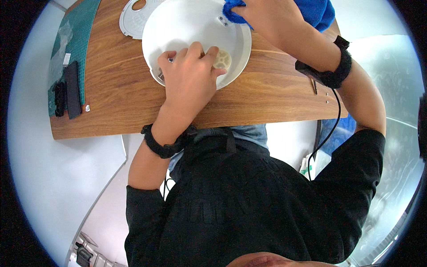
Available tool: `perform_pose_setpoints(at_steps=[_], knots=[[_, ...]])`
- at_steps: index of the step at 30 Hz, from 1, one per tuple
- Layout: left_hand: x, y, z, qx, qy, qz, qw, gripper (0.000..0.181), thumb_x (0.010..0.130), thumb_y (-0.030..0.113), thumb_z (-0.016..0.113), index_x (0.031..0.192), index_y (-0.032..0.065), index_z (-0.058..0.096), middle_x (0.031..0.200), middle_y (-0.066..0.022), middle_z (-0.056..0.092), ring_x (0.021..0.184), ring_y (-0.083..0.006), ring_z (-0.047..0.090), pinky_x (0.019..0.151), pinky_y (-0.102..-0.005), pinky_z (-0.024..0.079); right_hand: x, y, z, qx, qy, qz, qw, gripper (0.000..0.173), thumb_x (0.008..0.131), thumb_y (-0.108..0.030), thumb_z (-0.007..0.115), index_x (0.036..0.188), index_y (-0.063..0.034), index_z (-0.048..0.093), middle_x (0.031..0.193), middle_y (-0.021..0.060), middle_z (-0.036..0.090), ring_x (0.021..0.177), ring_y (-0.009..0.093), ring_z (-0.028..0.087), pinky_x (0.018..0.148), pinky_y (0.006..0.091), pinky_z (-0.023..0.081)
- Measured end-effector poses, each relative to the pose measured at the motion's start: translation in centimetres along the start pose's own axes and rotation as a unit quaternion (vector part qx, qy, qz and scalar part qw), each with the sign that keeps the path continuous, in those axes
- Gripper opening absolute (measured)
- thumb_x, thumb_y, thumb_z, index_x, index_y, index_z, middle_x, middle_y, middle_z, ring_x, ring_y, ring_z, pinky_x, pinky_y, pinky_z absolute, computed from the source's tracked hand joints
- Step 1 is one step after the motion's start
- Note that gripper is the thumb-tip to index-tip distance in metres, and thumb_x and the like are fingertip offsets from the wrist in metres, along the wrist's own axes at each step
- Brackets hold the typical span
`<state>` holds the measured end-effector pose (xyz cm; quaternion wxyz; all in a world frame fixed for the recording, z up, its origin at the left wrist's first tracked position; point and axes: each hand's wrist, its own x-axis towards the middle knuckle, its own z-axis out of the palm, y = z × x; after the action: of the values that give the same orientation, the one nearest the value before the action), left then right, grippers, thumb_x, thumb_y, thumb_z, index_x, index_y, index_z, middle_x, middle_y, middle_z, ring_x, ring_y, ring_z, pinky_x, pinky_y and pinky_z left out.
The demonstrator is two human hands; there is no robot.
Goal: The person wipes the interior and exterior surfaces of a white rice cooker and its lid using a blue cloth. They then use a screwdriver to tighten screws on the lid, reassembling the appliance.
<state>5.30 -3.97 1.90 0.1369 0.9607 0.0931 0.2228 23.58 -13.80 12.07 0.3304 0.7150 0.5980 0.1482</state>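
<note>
A round white plastic housing (196,26), like a shallow tub, lies on the wooden table. My left hand (191,71) reaches into its near side with spread, bent fingers, beside a cream spoked plastic wheel (222,60); whether it grips any part is hidden under the palm. At the housing's upper right rim, my right hand (260,13) holds a bunched blue cloth (233,13) against the wall. Near that cloth, a small white bracket with two screws (223,20) shows inside the housing. More blue cloth (317,13) lies beyond my right forearm.
A flat, light grey plastic cover with a round hole (133,23) lies behind the housing. On the left, a green cutting mat (76,33) bears clear plastic film and black strips (72,90). Small screws (327,94) and a thin dark tool (314,86) lie at right. A black cable (333,126) hangs from my right wrist.
</note>
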Motion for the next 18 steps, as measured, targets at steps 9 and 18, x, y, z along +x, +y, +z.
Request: perform_pose_setpoints(at_steps=[9, 18], knots=[[-0.2, -0.4, 0.3, 0.029, 0.022, 0.015, 0.999, 0.037, 0.077, 0.033, 0.084, 0.109, 0.0148, 0.079, 0.088, -0.004, 0.064, 0.081, -0.0234, 0.064, 0.093, -0.0484, 0.037, -1.0, -1.2, 0.6, -0.074, 0.016, -0.029, 0.997, 0.021, 0.09, -0.026, 0.067, 0.099, -0.0149, 0.082, 0.128, 0.0049, 0.059, 0.122, 0.029, 0.05, 0.094, 0.0441, 0.042], [-0.2, -0.5, 0.1, 0.04, 0.017, 0.018, 0.999, 0.042, 0.08, 0.037, 0.082, 0.118, 0.0183, 0.077, 0.086, -0.0046, 0.062, 0.081, -0.0247, 0.062, 0.088, -0.0474, 0.041, -0.8, 0.3, 1.7, 0.041, -0.024, -0.056, 0.997, 0.018, 0.088, -0.024, 0.069, 0.095, -0.0156, 0.082, 0.13, 0.0059, 0.059, 0.125, 0.029, 0.052, 0.095, 0.0442, 0.044]])
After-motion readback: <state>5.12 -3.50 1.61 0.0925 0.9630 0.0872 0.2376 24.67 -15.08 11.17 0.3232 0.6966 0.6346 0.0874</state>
